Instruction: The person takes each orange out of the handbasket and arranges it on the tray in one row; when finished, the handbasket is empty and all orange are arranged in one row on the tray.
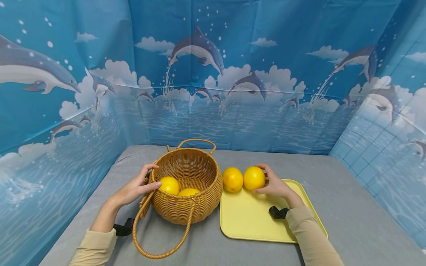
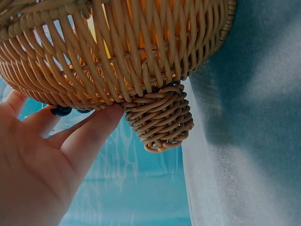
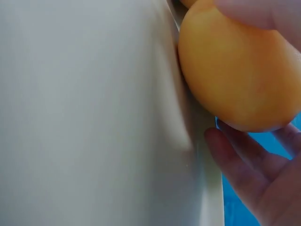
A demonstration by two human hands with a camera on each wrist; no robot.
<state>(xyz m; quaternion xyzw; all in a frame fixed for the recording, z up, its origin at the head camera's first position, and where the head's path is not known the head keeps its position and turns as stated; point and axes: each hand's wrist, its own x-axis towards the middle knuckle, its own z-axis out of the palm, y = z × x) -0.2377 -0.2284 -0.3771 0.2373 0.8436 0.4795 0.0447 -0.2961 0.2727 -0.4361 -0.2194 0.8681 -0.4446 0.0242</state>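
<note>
A brown wicker basket (image 1: 186, 210) with two looped handles stands on the table, two oranges (image 1: 169, 185) inside it. My left hand (image 1: 134, 188) holds the basket's left side, thumb and index finger spread along the rim. In the left wrist view, the thumb meets the woven wall beside a short wicker stub (image 2: 160, 117). At the far left corner of a yellow tray (image 1: 246, 218), my right hand (image 1: 274, 184) grips an orange (image 1: 254, 178) between thumb and fingers. Another orange (image 1: 232, 179) sits just left of it, close to the basket.
The front basket handle (image 1: 161, 255) hangs down toward the near side of the grey table (image 1: 359, 218). Behind the table hangs a blue dolphin-print curtain (image 1: 213, 122), which also runs along both sides. Black camera mounts (image 1: 277, 212) sit at both wrists.
</note>
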